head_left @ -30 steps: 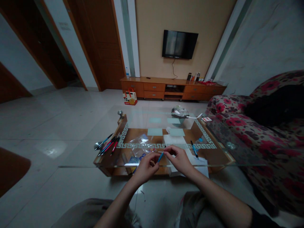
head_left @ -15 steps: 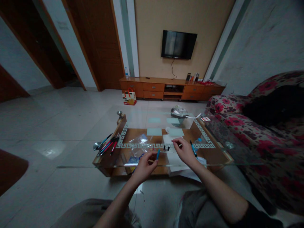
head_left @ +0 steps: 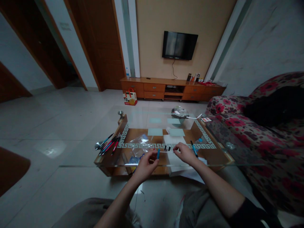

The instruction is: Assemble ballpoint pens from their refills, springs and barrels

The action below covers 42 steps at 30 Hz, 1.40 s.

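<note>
The left hand (head_left: 147, 164) pinched a short blue pen barrel (head_left: 158, 154) nearly upright between thumb and fingertips, just above the near part of the glass-topped table (head_left: 215, 154). The right hand (head_left: 186, 154) was low over the glass, thumb and fingers drawn close together; whether they gripped anything small could not be told. Just beside its fingertips stood two small black pieces (head_left: 167, 148). A blue-and-black pen (head_left: 194, 149) lay near the right wrist, and a loose bundle of pens (head_left: 108, 144) lay at the table's left end, well apart from both hands.

Toward the far edge, a dark dish (head_left: 175, 115) held a crumpled, pale heap too blurred to name. A clear plastic bag (head_left: 140, 142) lay beyond the left hand, its contents unclear. On the floor, a carrier bag (head_left: 129, 98) stood against the long cabinet (head_left: 213, 90), its inside hidden
</note>
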Available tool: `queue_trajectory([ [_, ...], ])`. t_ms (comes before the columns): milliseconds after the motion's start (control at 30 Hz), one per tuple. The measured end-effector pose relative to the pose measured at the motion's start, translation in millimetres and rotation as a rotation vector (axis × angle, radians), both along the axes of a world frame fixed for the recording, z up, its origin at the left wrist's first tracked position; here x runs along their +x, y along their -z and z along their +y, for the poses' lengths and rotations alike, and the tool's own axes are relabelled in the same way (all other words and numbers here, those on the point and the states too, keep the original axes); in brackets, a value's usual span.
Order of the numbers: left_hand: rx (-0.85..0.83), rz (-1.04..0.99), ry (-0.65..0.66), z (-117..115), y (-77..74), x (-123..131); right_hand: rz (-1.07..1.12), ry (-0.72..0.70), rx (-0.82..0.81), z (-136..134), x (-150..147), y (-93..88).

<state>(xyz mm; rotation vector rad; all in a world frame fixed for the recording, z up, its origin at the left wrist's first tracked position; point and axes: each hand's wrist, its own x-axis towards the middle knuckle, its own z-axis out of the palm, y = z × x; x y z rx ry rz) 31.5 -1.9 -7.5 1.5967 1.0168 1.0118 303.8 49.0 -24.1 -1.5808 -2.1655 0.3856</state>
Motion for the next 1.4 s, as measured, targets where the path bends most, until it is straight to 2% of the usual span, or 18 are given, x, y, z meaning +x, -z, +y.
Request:
queue_trajectory([
  [367,-0.003,0.007,-0.019,1.8,3.3,0.2,-0.036,-0.009,-0.068,0.6,1.9,5.2],
  [500,-0.024,-0.003,-0.046,5.4,9.2,-0.4,-0.019,-0.056,-0.04,-3.3,-1.0,-3.1],
  [733,-0.035,0.0,-0.231,10.7,15.9,-5.0,0.102,-0.201,0.055,-15.4,-16.4,-24.4],
  [867,-0.069,-0.017,-0.22,11.4,16.5,-5.5,0.14,-0.242,0.066,-17.7,-22.4,-25.1],
  [1033,-0.048,-0.06,-0.173,10.5,14.4,-4.1,0.16,-0.226,0.055,-19.5,-24.7,-28.6],
  [1200,-0.054,-0.077,-0.151,9.3,8.5,-3.6,0.198,-0.149,-0.021,-24.1,-29.2,-37.2],
  [1400,-0.042,-0.132,-0.183,11.5,10.9,-5.4,0.418,-0.082,-0.107,-25.5,-39.0,-34.7],
])
